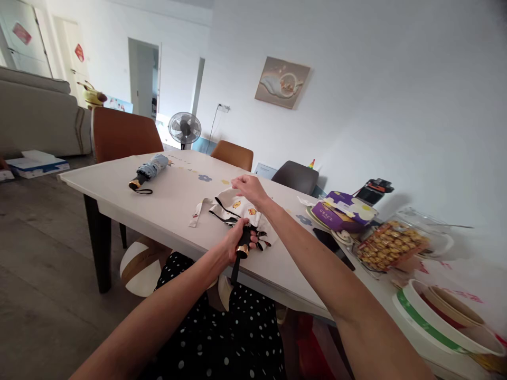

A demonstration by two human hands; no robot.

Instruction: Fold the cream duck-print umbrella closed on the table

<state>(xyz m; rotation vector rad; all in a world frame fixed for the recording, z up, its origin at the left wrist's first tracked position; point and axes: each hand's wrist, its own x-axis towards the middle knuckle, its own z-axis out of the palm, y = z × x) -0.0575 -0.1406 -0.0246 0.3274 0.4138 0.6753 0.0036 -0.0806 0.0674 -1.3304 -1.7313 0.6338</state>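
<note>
A folded white umbrella (232,208) with small printed figures lies on the white table (174,206) in front of me. My left hand (237,237) is closed round its black and gold handle at the table's near edge. My right hand (247,189) pinches the umbrella's cloth at the far side, fingers together. A white strap trails from the cloth toward the left. A second folded umbrella (149,171), pale blue with a black and gold handle and a wrist loop, lies apart at the table's far left.
To the right lie a purple box (340,211) on a plate, a black phone (330,243), a clear bag of yellow snacks (390,243) and stacked bowls (443,316). Brown chairs (122,134) stand behind the table, a fan (184,128) and a grey sofa (39,113) beyond.
</note>
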